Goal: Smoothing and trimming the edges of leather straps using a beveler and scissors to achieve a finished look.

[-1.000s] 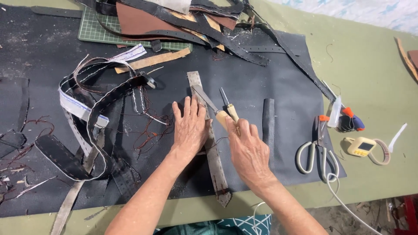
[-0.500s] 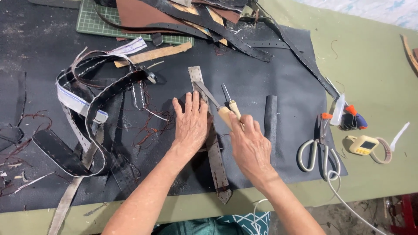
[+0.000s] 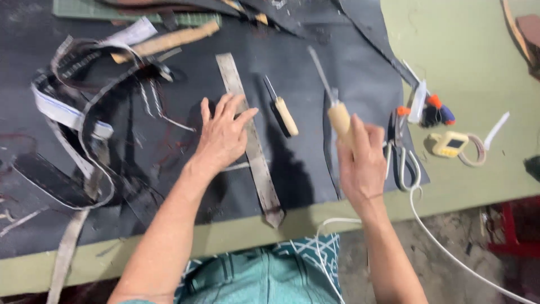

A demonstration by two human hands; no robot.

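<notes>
My left hand [image 3: 222, 135] lies flat, fingers spread, on the black sheet [image 3: 315, 67], its fingertips resting on a long grey metal strip [image 3: 250, 135] that runs toward the table's front edge. My right hand [image 3: 363, 163] is raised to the right of the strip and grips the wooden handle of a thin-bladed knife [image 3: 332, 95], blade pointing up and away. A second small wooden-handled tool [image 3: 283, 110] lies on the sheet between my hands.
Scissors [image 3: 402, 152] lie beside my right hand at the sheet's edge. A yellow tape measure [image 3: 450, 143] and orange-tipped clips [image 3: 433, 110] sit on the green table [image 3: 478, 67]. Tangled straps [image 3: 84, 112] cover the left. A white cable [image 3: 439, 242] hangs off the front.
My right hand has lifted the knife off the strip and moved right, toward the scissors. The second tool now lies alone on the sheet. My left hand stays on the strip.
</notes>
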